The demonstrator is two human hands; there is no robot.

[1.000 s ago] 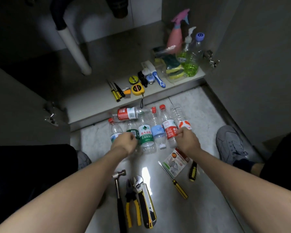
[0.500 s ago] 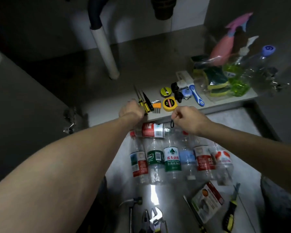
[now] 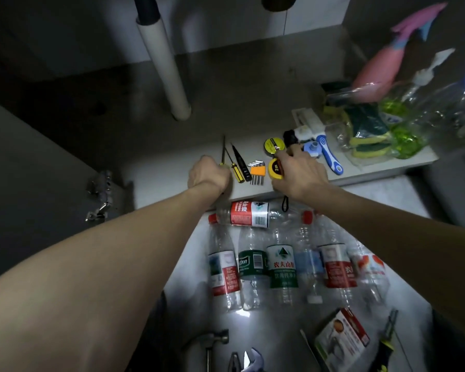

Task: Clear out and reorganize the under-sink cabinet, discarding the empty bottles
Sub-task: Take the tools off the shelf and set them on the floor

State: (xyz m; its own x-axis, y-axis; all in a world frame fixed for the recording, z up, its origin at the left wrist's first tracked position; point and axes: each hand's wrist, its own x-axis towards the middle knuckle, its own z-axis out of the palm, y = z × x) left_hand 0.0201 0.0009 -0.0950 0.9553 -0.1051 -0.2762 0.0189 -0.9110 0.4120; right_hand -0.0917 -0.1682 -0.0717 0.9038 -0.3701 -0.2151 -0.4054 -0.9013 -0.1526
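Much of what you are gripping is hidden. Your left hand (image 3: 208,174), at centre frame on the front edge of the cabinet floor (image 3: 156,178), is a closed fist around the handle of a thin screwdriver (image 3: 223,150); only the shaft shows above the knuckles. Your right hand (image 3: 301,174), just right of centre, curls over the yellow tape measure (image 3: 275,169), covering most of it; its black wrist loop (image 3: 284,204) hangs over the edge. Between your hands lie two more screwdrivers (image 3: 238,167) and an orange hex key set (image 3: 257,171).

At the upper right, blurred and partly cut off by the frame edge, a clear plastic bag (image 3: 360,135) holds yellow-green sponges, beside a pink spray bottle (image 3: 379,73) and a clear bottle with green liquid (image 3: 408,138); you cannot make out details there.

The empty bottles (image 3: 282,267) lie on the pale floor in the lower middle of the frame: six clear plastic ones side by side, and a seventh (image 3: 249,214) crosswise above them, against the cabinet edge. Their labels are red, green and blue. Along the bottom edge, a hammer (image 3: 212,340), pliers (image 3: 246,361) and a small carton (image 3: 341,338) are partly cropped.
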